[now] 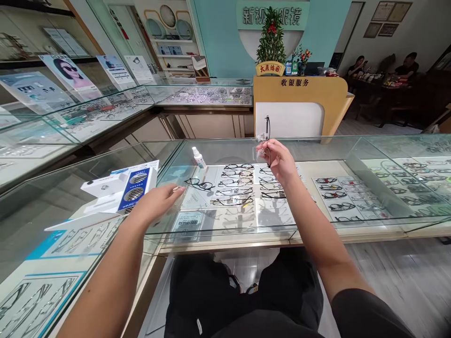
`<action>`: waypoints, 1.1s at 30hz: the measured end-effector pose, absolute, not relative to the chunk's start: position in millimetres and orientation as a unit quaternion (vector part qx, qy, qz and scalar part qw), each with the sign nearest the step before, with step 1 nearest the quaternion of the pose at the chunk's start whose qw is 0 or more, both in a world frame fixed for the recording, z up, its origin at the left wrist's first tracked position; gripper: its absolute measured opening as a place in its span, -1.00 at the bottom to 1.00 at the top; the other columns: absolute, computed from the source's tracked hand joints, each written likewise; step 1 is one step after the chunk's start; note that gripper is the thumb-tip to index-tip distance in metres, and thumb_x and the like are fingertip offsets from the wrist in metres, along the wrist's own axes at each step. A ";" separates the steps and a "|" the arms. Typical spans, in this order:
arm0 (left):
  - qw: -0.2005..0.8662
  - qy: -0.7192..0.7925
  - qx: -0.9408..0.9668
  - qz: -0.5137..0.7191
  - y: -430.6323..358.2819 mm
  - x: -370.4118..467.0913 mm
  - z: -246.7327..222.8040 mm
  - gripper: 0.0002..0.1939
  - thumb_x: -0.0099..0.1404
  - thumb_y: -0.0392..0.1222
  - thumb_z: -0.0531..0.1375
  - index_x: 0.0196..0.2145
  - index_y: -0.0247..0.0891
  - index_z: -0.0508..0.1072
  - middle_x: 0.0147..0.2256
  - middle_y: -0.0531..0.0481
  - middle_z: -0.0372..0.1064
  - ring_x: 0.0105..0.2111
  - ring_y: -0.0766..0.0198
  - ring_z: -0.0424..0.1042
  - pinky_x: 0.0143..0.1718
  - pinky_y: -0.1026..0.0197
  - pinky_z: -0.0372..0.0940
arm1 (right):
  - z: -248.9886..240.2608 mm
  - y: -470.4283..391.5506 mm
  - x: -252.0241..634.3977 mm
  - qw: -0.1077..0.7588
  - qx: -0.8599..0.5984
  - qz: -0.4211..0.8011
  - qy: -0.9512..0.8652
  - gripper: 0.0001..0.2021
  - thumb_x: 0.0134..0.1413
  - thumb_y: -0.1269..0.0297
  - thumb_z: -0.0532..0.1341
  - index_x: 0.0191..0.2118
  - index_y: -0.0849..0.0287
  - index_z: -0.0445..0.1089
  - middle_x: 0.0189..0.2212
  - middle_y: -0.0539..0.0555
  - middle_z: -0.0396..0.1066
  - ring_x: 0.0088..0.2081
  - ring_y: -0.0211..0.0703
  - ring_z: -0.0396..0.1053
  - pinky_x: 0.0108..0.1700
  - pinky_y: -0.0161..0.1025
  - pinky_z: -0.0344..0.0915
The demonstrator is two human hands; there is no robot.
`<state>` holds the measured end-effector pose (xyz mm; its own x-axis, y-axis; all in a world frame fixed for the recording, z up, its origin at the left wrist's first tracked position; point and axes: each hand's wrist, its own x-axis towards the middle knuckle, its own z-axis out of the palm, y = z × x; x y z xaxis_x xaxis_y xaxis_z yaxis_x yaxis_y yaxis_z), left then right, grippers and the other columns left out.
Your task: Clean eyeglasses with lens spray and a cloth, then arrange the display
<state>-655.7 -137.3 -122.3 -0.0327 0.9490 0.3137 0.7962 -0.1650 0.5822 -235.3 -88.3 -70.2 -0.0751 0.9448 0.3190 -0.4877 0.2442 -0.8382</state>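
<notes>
Raised above the glass counter, my right hand [280, 162] pinches a pair of dark-framed eyeglasses [269, 155]. The glasses are held edge-on, with a temple pointing up and a small clear tag or lens showing beside the fingers. My left hand [160, 202] is low over the counter's left part, its fingers drawn together; a tiny pale spot shows at the fingertips, too small to name. Just right of those fingertips lies another pair of black eyeglasses [200, 184]. A white spray bottle [199, 157] is behind that pair.
Below me, the glass display counter [225, 238] holds rows of eyeglasses [234, 183] and further frames [333, 195] to the right. A white and blue box [136, 190] stands at left. Beyond are a cashier desk [338, 94], another showcase [207, 96] and two seated people.
</notes>
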 end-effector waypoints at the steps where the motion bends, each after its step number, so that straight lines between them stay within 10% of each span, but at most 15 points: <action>1: 0.099 0.653 0.698 0.277 -137.6 -655.9 -122.4 -0.46 0.29 0.39 0.42 -0.46 -0.15 0.54 -0.63 0.11 0.40 -0.63 0.21 0.25 -0.48 0.28 -0.05 | -70.0 -88.4 -235.3 0.634 -0.249 0.560 -0.472 -0.70 -0.01 -0.04 0.54 -0.37 0.01 0.52 -0.24 0.01 0.64 -0.13 -0.13 0.53 -0.11 -0.24 0.44; 5: -0.071 0.642 0.722 0.249 -141.3 -635.3 -110.9 -0.48 0.38 0.34 0.33 0.01 -0.13 0.61 -0.12 -0.16 0.64 -0.29 -0.05 0.55 -0.41 0.17 0.20 | -70.4 -92.1 -240.2 0.623 -0.280 0.504 -0.529 -0.77 0.09 0.01 0.45 -0.39 0.02 0.55 -0.28 0.01 0.64 -0.10 -0.07 0.52 -0.01 -0.16 0.42; 8: -0.142 0.526 0.753 0.368 -139.9 -592.9 -93.9 -0.34 0.48 0.18 0.29 0.38 -0.19 0.38 0.28 -0.35 0.46 0.25 -0.25 0.50 0.01 -0.11 0.49 | -72.3 -97.6 -247.9 0.596 -0.291 0.453 -0.596 -0.79 0.17 0.05 0.39 -0.39 0.03 0.59 -0.33 0.00 0.62 -0.14 -0.04 0.51 0.07 -0.08 0.40; 13: -0.166 0.291 0.827 0.451 -106.8 -518.2 -72.8 -0.04 0.37 0.10 0.47 0.54 -0.15 0.17 0.46 -0.37 0.31 0.47 -0.22 0.33 0.50 -0.26 0.25 | -71.1 -104.8 -250.3 0.537 -0.296 0.446 -0.651 -0.77 0.24 0.09 0.35 -0.40 0.05 0.60 -0.35 -0.01 0.60 -0.17 -0.06 0.49 0.07 -0.09 0.36; 33: 0.074 0.286 0.735 0.610 -83.2 -456.7 -98.6 -0.25 0.17 0.36 0.55 0.12 -0.14 0.53 -0.09 -0.11 0.65 -0.07 0.03 0.64 0.07 -0.06 0.51 | -50.3 -120.5 -223.2 0.444 -0.326 0.492 -0.674 -0.81 0.33 0.15 0.34 -0.32 0.02 0.65 -0.32 0.01 0.63 -0.17 -0.07 0.53 0.03 -0.08 0.42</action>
